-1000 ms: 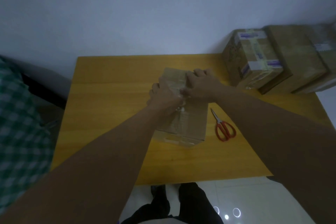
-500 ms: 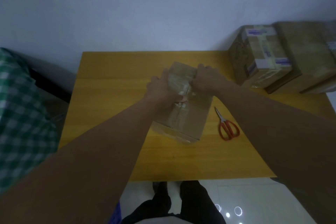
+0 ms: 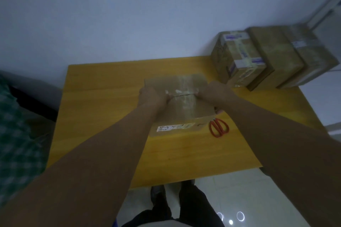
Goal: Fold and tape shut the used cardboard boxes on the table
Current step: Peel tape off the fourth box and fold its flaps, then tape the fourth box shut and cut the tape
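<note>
A brown cardboard box (image 3: 184, 106) with old clear tape across its top stands in the middle of the wooden table (image 3: 103, 116). A white label shows on its near side. My left hand (image 3: 152, 96) grips the left end of the top seam where the two flaps meet. At the right end of that seam, my right hand (image 3: 214, 91) grips with its fingers curled. A thin dark gap shows along the seam between my hands. My forearms hide the box's near corners.
Red-handled scissors (image 3: 219, 127) lie on the table just right of the box. Three taped boxes (image 3: 239, 57) stand side by side at the back right corner. Green checked cloth (image 3: 14, 143) lies left of the table, which ends at the wall behind.
The box has turned so its long side faces me. My hands have moved apart from the middle of the top to the two ends of the seam.
</note>
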